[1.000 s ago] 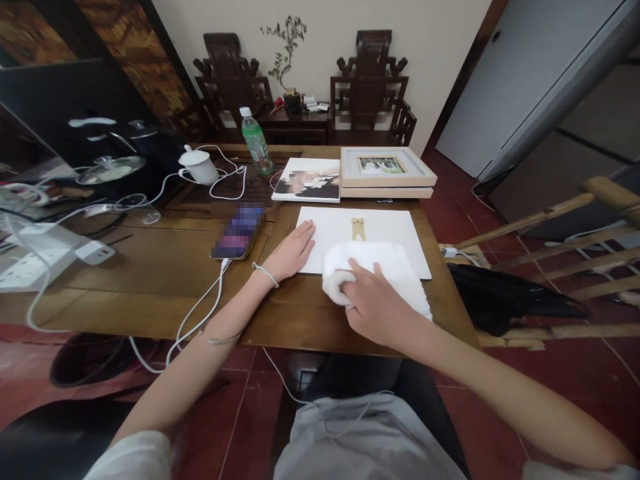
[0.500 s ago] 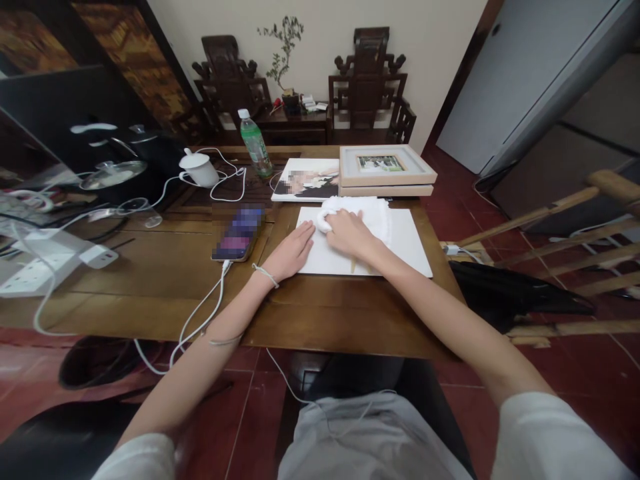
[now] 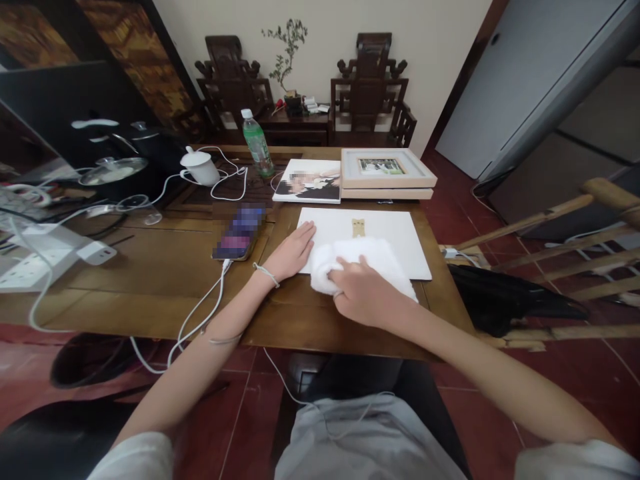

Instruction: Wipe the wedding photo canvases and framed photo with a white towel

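A white board [image 3: 400, 237], lying flat on the wooden table [image 3: 165, 280], has a small tan hanger tab [image 3: 357, 227] near its far edge. My left hand [image 3: 293, 252] lies flat and open on the board's left edge. My right hand [image 3: 363, 295] is closed on a fluffy white cloth [image 3: 367, 257] that rests on the near edge of the board.
Behind the board lie a photo canvas [image 3: 307, 180] and stacked wooden picture frames [image 3: 385, 172]. A phone [image 3: 239, 231] with a white cable sits left of my left hand. A green bottle [image 3: 257, 143], white teapot [image 3: 199, 167], power strips [image 3: 45, 257] and pots stand further left.
My right hand has pulled the cloth from the board's far edge back to its near edge. My left hand has stayed in place.
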`<state>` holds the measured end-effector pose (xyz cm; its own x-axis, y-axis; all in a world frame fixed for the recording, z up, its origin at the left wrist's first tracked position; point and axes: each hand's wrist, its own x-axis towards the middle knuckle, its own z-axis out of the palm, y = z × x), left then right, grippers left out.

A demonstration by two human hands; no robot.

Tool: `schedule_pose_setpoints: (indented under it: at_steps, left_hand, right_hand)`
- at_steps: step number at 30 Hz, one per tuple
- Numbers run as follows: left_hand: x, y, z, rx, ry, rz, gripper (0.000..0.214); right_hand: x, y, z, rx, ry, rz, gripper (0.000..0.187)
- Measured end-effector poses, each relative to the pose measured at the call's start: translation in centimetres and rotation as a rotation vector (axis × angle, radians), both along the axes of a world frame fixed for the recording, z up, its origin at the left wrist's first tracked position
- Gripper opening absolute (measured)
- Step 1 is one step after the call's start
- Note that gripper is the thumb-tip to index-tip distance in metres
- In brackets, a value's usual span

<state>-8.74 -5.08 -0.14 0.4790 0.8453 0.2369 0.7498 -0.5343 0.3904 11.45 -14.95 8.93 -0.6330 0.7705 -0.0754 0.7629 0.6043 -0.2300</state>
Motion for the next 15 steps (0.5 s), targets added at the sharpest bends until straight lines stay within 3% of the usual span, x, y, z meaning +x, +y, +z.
schedule_pose_setpoints:
  at_steps: [9,12,15]
  left_hand:
    - [0.2,0.0,0.1,-0.003,-0.098,0.019,0.052]
    - [0.4,0.0,0.4,0.0,-0.238,0.063,0.05]
    - [0.5,-0.1,0.9,0.01,-0.431,0.155,0.052]
  right_hand:
    - [-2.0,9.8,-1.8,0.153,0.034,-0.278,0.037]
    - [-3.1,10.5,-2.4,0.182,0.072,-0.28,0.037]
    - [-3.6,9.0,-2.6,0.162,0.097,-0.148,0.038]
